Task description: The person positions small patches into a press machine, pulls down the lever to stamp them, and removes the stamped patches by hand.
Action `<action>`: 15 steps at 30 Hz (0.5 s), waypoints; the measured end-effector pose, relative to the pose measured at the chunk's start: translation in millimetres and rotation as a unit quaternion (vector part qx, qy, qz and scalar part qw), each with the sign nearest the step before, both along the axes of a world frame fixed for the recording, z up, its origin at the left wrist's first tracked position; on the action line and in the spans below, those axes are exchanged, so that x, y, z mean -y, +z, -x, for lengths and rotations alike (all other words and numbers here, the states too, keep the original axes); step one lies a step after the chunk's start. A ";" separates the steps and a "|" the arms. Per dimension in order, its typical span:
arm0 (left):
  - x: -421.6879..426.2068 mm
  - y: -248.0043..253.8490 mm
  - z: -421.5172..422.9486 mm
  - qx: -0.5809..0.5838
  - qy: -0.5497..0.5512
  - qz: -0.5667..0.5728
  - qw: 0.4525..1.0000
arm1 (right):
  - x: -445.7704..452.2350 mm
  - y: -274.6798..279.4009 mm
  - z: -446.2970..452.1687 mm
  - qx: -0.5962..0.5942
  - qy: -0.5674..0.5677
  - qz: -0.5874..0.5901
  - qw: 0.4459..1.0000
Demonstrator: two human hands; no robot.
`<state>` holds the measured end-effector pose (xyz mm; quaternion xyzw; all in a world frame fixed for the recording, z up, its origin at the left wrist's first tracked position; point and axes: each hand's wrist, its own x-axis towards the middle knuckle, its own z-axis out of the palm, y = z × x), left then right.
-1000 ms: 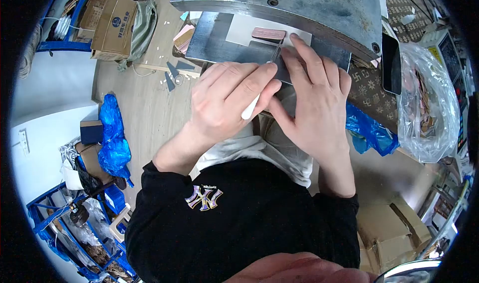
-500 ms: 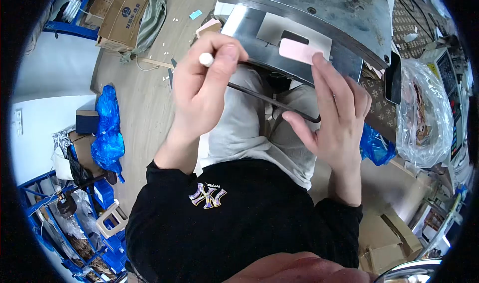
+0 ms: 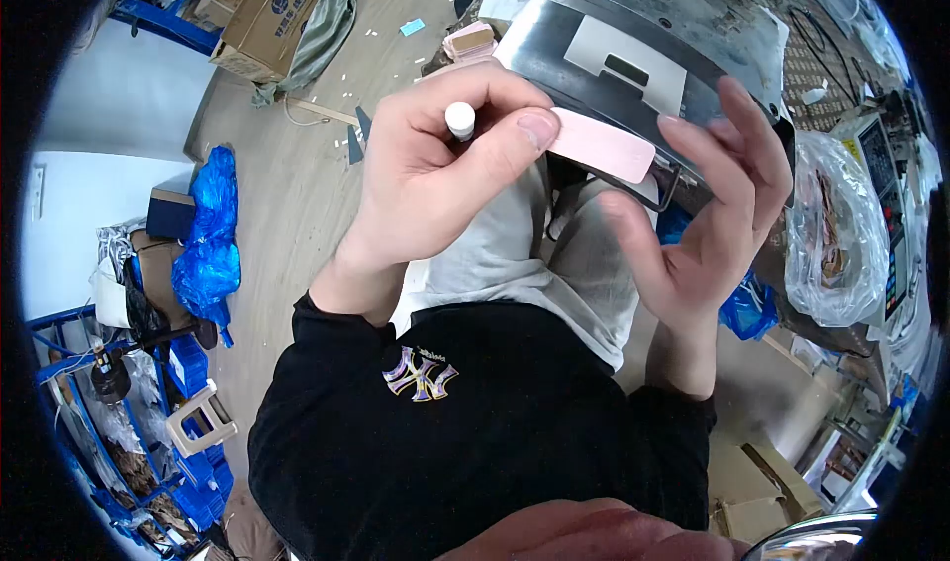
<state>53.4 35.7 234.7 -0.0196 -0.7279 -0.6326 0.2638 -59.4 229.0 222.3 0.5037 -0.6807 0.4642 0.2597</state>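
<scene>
My left hand [image 3: 435, 175] pinches one end of a pale pink strip with rounded corners [image 3: 604, 147] between thumb and forefinger. The same hand also keeps hold of a thin dark rod with a white end cap [image 3: 459, 118]; most of its length is hidden behind the strip, and a bent dark end shows at the right. My right hand [image 3: 703, 210] is open, its fingers and thumb spread just right of the strip, holding nothing. Beyond the hands, a light plate with a slot cut in it [image 3: 653, 74] lies on the metal bed [image 3: 534, 51] of a machine.
Pink pieces [image 3: 469, 41] are stacked at the machine's left corner. On the right lie a clear plastic bag [image 3: 836, 230] and a control panel with buttons [image 3: 884, 145]. A cardboard box [image 3: 272, 22] and blue plastic bag [image 3: 208, 234] stand at the left.
The pink strip has come off the machine bed toward me and is now pinched in my left hand. My right fingers, which were touching it, have let go and spread.
</scene>
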 end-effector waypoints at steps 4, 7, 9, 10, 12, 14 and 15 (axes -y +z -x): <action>2.1 2.6 -8.4 -0.006 0.001 -0.002 1.000 | 3.6 5.9 -1.1 -0.012 0.014 -0.034 0.999; 2.4 1.3 -11.4 -0.016 -0.002 -0.012 1.000 | 4.3 6.7 -4.1 -0.020 0.017 -0.045 0.999; 2.1 0.9 -11.9 -0.034 -0.003 -0.024 0.999 | 3.8 7.8 -6.6 -0.015 0.018 -0.043 0.999; 2.1 2.0 -12.9 -0.035 -0.004 -0.024 0.999 | 3.3 8.7 -7.5 -0.013 0.018 -0.042 0.999; 3.5 4.9 -16.6 -0.038 0.001 -0.001 0.999 | 1.7 10.4 -9.3 -0.008 0.013 -0.043 0.999; 5.4 5.9 -19.5 -0.040 0.003 0.010 0.999 | 0.7 11.5 -10.8 -0.005 0.010 -0.044 0.999; 7.3 5.4 -20.0 -0.043 0.003 0.049 0.998 | 0.6 11.9 -11.1 -0.010 0.014 -0.041 0.999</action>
